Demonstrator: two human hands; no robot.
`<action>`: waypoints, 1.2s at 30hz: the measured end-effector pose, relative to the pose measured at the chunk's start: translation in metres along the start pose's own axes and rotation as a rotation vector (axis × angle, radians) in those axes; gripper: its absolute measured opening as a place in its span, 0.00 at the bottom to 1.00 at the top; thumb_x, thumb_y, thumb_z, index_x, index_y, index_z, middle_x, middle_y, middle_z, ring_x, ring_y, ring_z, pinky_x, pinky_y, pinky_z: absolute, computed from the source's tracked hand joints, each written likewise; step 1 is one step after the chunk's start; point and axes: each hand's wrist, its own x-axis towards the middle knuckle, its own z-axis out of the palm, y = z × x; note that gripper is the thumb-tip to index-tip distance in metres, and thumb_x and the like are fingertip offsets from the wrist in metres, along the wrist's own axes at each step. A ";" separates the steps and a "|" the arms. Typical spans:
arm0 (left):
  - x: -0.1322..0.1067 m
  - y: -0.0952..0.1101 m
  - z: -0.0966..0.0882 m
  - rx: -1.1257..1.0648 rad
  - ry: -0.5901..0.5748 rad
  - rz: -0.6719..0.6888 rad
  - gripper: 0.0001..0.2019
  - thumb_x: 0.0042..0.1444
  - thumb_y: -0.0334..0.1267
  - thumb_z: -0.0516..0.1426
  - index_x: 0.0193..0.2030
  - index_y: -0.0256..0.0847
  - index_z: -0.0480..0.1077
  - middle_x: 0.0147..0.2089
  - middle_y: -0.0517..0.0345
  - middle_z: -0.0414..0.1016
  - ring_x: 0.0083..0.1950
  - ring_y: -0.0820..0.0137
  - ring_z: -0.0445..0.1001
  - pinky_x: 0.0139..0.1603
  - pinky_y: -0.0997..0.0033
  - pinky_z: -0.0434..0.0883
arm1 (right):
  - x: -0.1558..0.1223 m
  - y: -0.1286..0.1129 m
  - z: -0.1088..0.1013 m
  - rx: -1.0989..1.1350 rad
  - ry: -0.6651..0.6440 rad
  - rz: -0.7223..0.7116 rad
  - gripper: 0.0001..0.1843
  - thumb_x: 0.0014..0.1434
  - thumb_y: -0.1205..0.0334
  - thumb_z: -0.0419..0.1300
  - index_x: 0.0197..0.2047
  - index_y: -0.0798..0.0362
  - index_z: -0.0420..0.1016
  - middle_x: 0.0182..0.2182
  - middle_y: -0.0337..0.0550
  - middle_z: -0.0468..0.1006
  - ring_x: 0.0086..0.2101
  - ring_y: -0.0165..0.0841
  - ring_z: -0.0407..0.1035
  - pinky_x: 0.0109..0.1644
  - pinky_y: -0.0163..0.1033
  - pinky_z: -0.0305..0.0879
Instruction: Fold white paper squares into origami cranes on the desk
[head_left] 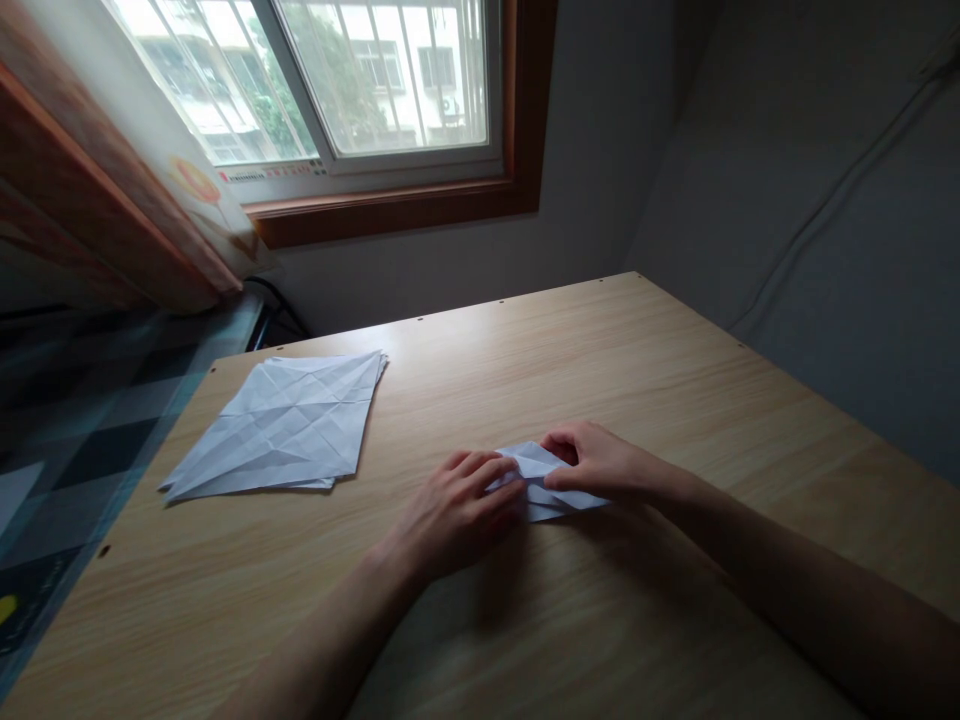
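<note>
Looking down through the head camera, you have both hands on a small folded paper (pixel 541 478) that lies on the wooden worktop (pixel 637 340), a little right of the middle and near your edge.

Your left hand (pixel 457 510) comes in from seven o'clock. Its fingers (pixel 501 478) lie close together and slightly bent, with the tips resting on the paper's left edge. The thumb is hidden beneath the hand, so you cannot tell whether this hand grips the paper or only presses on it.

Your right hand (pixel 600 465) comes in from four o'clock and covers the paper's right part. Its fingers are curled over the top, and the thumb lies along the near side, so that they pinch a raised fold between them. The two hands are just beside each other, and only a white strip of paper shows between them.

At about ten o'clock from the folded paper, well apart from it, lies a flat pile of creased white sheets (pixel 281 425), their corners slightly fanned.

Beyond the worktop, at eleven o'clock, a window (pixel 375 80) with a brown frame lets in daylight. A patterned curtain (pixel 112 170) hangs to its left. At nine o'clock, beside the worktop, a checked cloth (pixel 82 420) is seen in shadow.
</note>
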 end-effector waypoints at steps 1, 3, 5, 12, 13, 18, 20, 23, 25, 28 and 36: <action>0.000 0.000 0.000 0.008 0.003 0.002 0.11 0.62 0.38 0.55 0.50 0.42 0.71 0.52 0.50 0.75 0.51 0.62 0.72 0.49 0.61 0.69 | 0.000 -0.001 -0.001 0.024 -0.020 0.008 0.08 0.47 0.64 0.61 0.32 0.56 0.76 0.24 0.35 0.73 0.25 0.28 0.64 0.25 0.31 0.53; 0.001 0.001 -0.001 0.019 0.009 0.005 0.10 0.63 0.38 0.55 0.50 0.41 0.71 0.52 0.49 0.75 0.52 0.62 0.72 0.49 0.61 0.69 | -0.001 -0.003 0.000 0.013 -0.009 0.006 0.09 0.49 0.60 0.61 0.33 0.57 0.76 0.24 0.36 0.74 0.25 0.28 0.65 0.26 0.31 0.55; 0.001 0.002 -0.002 0.022 0.019 0.005 0.10 0.63 0.38 0.55 0.50 0.42 0.71 0.52 0.49 0.75 0.52 0.62 0.72 0.49 0.61 0.69 | -0.002 -0.005 0.004 -0.056 0.057 -0.028 0.11 0.49 0.57 0.63 0.32 0.56 0.75 0.25 0.37 0.74 0.26 0.29 0.65 0.27 0.32 0.55; -0.001 0.002 0.000 0.090 0.110 -0.033 0.08 0.61 0.37 0.57 0.46 0.42 0.72 0.56 0.49 0.74 0.57 0.60 0.70 0.54 0.57 0.68 | -0.002 -0.007 0.020 -0.111 0.212 -0.074 0.04 0.48 0.67 0.61 0.27 0.53 0.68 0.23 0.34 0.71 0.25 0.28 0.64 0.27 0.31 0.53; -0.001 0.002 0.000 0.104 0.128 -0.041 0.08 0.61 0.37 0.57 0.46 0.42 0.71 0.56 0.49 0.74 0.58 0.59 0.69 0.55 0.56 0.67 | -0.003 -0.008 0.021 -0.132 0.237 -0.088 0.04 0.48 0.68 0.61 0.28 0.53 0.68 0.23 0.34 0.71 0.25 0.28 0.64 0.27 0.31 0.53; -0.001 0.002 0.001 0.186 0.276 -0.088 0.16 0.58 0.36 0.60 0.52 0.41 0.65 0.58 0.45 0.72 0.61 0.57 0.67 0.60 0.53 0.65 | -0.010 -0.008 0.023 -0.334 0.470 -0.433 0.04 0.55 0.70 0.58 0.30 0.53 0.68 0.24 0.35 0.73 0.23 0.26 0.64 0.27 0.31 0.55; 0.000 0.004 -0.001 0.236 0.357 -0.090 0.20 0.57 0.37 0.61 0.55 0.42 0.63 0.58 0.44 0.72 0.61 0.57 0.67 0.61 0.52 0.64 | -0.011 -0.005 0.023 -0.535 0.577 -0.689 0.07 0.60 0.71 0.55 0.30 0.53 0.68 0.25 0.39 0.74 0.25 0.28 0.65 0.30 0.34 0.56; 0.000 0.007 -0.003 0.319 0.396 -0.110 0.20 0.57 0.40 0.62 0.55 0.43 0.65 0.54 0.47 0.74 0.59 0.56 0.69 0.63 0.47 0.59 | -0.009 0.001 0.023 -0.834 0.598 -0.953 0.12 0.64 0.73 0.51 0.30 0.54 0.68 0.26 0.42 0.74 0.28 0.30 0.67 0.34 0.37 0.59; 0.000 0.008 -0.003 0.339 0.357 -0.137 0.17 0.57 0.42 0.61 0.53 0.42 0.68 0.51 0.49 0.77 0.55 0.56 0.71 0.63 0.45 0.58 | -0.005 0.005 0.025 -0.931 0.564 -1.009 0.13 0.64 0.74 0.51 0.29 0.54 0.68 0.26 0.41 0.74 0.28 0.31 0.67 0.35 0.37 0.60; 0.000 0.005 -0.001 0.261 0.235 -0.113 0.14 0.59 0.40 0.59 0.51 0.41 0.70 0.52 0.49 0.77 0.55 0.58 0.72 0.60 0.51 0.62 | 0.001 0.012 0.029 -0.966 0.494 -0.976 0.15 0.64 0.74 0.51 0.26 0.53 0.67 0.24 0.40 0.72 0.25 0.30 0.65 0.33 0.37 0.60; 0.002 -0.006 0.002 0.016 0.040 -0.026 0.08 0.63 0.35 0.54 0.46 0.41 0.73 0.49 0.53 0.79 0.51 0.66 0.75 0.50 0.66 0.70 | -0.007 0.018 0.036 -0.761 0.386 -0.841 0.10 0.62 0.72 0.52 0.34 0.54 0.73 0.34 0.47 0.79 0.36 0.34 0.72 0.43 0.39 0.66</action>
